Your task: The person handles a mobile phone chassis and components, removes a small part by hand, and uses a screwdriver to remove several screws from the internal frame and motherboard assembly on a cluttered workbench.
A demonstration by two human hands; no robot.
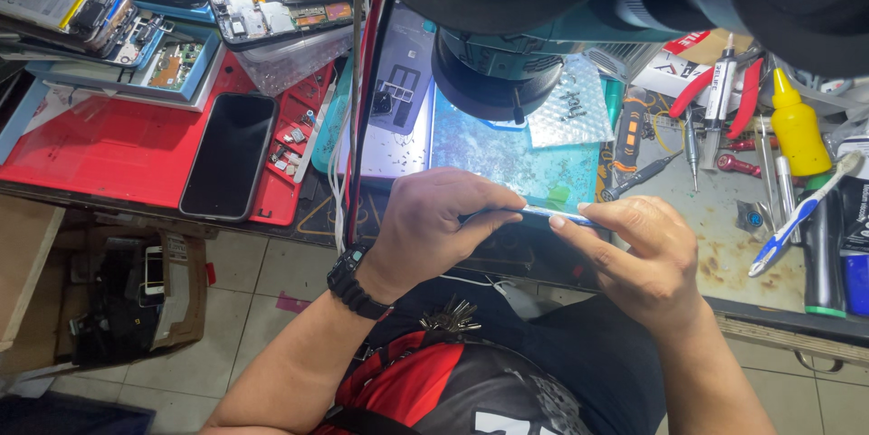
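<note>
Phone panel (552,214): thin, stiff, likely fragile; best held by its edges. Left hand (433,222) and right hand (638,254) fingers pinched closed on opposite ends, above the teal mat (507,159).

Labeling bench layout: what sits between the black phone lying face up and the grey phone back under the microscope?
Head view: the right edge of the red tray, holding small loose parts, then a bundle of cables running top to bottom, lie between the black phone and the grey phone back.

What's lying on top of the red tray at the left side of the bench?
On the red tray lies a black phone, screen up, beside small loose parts. What is beneath the phone is covered.
</note>
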